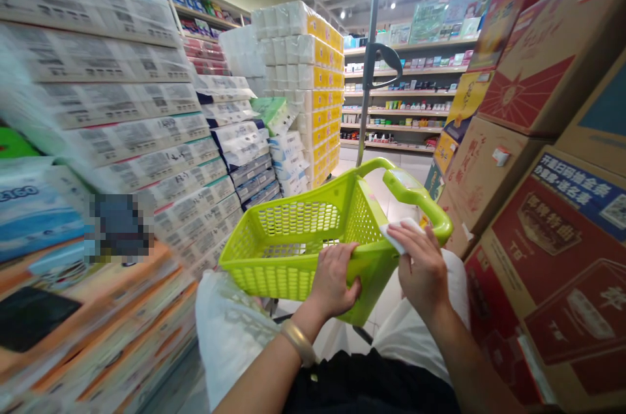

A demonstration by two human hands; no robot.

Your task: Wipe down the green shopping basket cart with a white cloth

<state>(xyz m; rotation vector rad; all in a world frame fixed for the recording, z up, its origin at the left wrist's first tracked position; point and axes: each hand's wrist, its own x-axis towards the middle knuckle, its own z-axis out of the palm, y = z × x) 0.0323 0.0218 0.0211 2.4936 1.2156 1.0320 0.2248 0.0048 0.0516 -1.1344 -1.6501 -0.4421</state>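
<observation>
A lime-green plastic shopping cart (288,274) with perforated sides stands in front of my knees, its handle end toward the right. My left hand (335,280) grips the cart's near top rim, fingers hooked over the edge and thumb on the outer wall. Farther right, my right hand (420,261) presses a folded white wipe (398,235) against the rim near the curved handle (437,221). The wipe is partly covered by my fingers. I can see several holes in the basket wall and nothing large lying inside.
Stacked paper packs (132,88) rise at the left, with a dark phone-like slab (36,316) on orange packs. Yellow-and-white tissue bundles (323,101) stand ahead. Cardboard cartons (548,257) wall in the right. A grey pole (364,107) rises behind the cart, before stocked shelves (411,91).
</observation>
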